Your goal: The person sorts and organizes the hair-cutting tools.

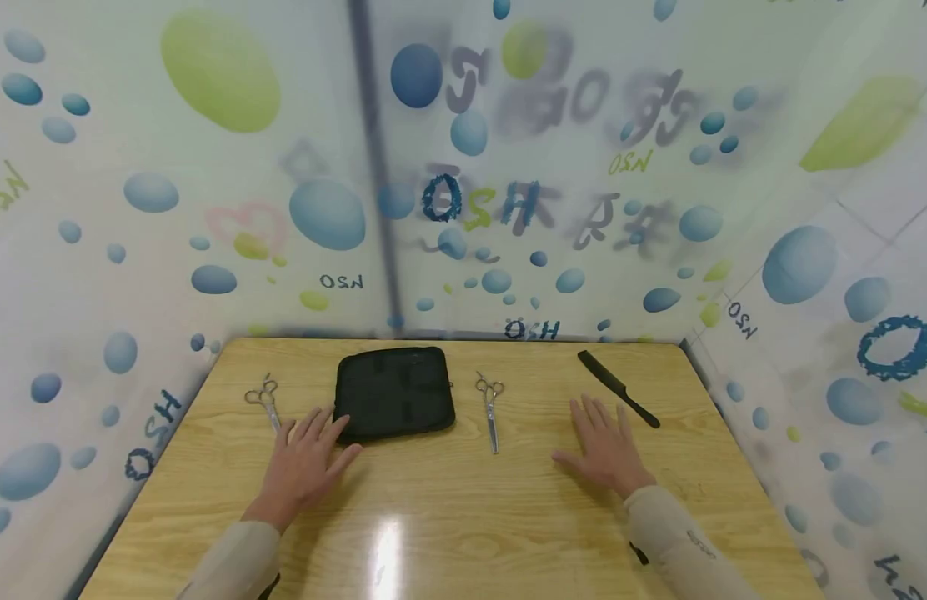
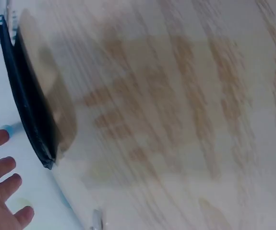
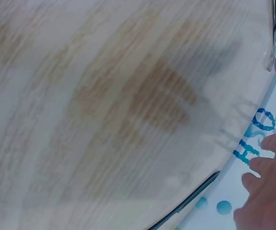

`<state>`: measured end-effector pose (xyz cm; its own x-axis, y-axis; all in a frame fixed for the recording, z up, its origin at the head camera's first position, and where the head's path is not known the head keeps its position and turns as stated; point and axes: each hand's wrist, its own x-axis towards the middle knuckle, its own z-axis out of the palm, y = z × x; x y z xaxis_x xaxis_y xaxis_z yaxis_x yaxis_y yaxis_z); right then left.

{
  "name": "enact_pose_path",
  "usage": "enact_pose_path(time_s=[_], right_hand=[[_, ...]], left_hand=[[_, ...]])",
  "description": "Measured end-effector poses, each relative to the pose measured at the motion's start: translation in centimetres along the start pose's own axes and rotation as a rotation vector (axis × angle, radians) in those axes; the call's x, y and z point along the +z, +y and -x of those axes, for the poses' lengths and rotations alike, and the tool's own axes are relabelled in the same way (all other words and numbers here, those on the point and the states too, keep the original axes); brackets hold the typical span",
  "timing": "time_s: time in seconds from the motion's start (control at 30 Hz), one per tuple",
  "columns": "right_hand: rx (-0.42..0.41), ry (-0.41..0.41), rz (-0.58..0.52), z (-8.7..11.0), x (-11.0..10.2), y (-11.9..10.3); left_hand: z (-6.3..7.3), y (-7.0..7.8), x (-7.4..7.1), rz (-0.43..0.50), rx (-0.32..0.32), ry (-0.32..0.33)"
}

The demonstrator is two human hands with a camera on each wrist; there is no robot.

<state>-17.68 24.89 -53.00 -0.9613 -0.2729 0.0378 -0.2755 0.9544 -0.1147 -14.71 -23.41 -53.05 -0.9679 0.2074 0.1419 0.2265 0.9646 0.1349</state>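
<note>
My left hand (image 1: 304, 458) is over the left part of the table, fingers straight and spread, its fingertips overlapping the near left corner of a black zippered case (image 1: 394, 392) in the head view. Just beyond that hand lies a pair of scissors (image 1: 264, 400), blade tips partly hidden by the fingers. My right hand (image 1: 604, 448) is spread flat-fingered on the right side, holding nothing. Close to its fingertips lies a black comb (image 1: 619, 388), slanting with its handle toward me. Thinning shears (image 1: 491, 412) lie between the case and the right hand, handles pointing away.
The wooden table (image 1: 463, 517) has a glossy light reflection near its front. A white curtain (image 1: 463, 250) printed with blue and green spots and letters hangs behind the table and along both sides.
</note>
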Motion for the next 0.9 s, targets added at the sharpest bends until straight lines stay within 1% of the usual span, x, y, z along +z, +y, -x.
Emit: enact_pose_path(time_s=[0.13, 0.23, 0.4, 0.53, 0.73, 0.9], right_hand=[[-0.028, 0.005, 0.008, -0.5, -0.1, -0.5], [-0.046, 0.008, 0.023, -0.9, 0.0, -1.0], [-0.066, 0.009, -0.008, -1.6, 0.0, -2.8], [-0.063, -0.012, -0.039, -2.0, 0.1, -4.4], [-0.031, -0.053, -0.003, -3.1, 0.6, -6.6], [-0.018, -0.029, 0.031, -4.2, 1.3, -8.2]], left_hand=[[0.1, 0.8, -0.5, 0.03, 0.013, 0.028], [0.0, 1.8, -0.8, 0.067, 0.019, 0.029], [-0.2, 3.3, -0.9, 0.106, 0.04, 0.033], [-0.4, 4.3, -0.7, 0.133, 0.051, 0.041], [-0.8, 5.3, 0.0, 0.155, 0.056, 0.077], [-1.0, 5.9, 0.5, 0.164, 0.06, 0.096]])
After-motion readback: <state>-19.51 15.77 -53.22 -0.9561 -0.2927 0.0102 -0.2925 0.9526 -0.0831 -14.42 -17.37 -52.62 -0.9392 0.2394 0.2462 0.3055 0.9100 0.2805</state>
